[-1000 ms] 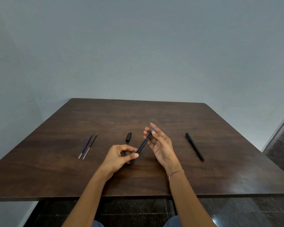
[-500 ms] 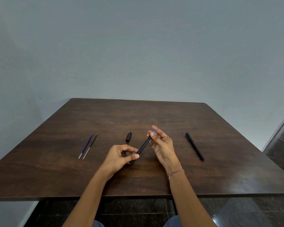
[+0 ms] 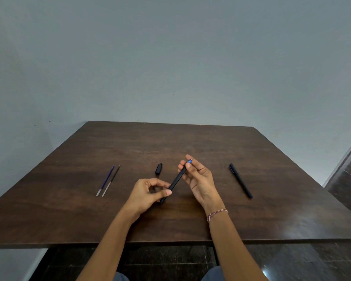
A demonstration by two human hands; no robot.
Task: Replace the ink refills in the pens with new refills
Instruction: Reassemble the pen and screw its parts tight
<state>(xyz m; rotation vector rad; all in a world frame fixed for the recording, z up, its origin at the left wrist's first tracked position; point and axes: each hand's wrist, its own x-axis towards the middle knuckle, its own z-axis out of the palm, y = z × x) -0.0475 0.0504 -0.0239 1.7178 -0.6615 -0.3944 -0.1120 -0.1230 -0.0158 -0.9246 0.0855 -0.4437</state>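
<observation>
Left hand (image 3: 148, 192) grips the black pen (image 3: 175, 181) at its near end. Right hand (image 3: 199, 176) pinches its blue tip, pointing toward one o'clock.

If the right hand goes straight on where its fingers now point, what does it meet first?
The way looks free. The right hand, which pinches the pen tip, points away and slightly left, over bare table; the cap lies left of that line, though depth is unclear.
</observation>
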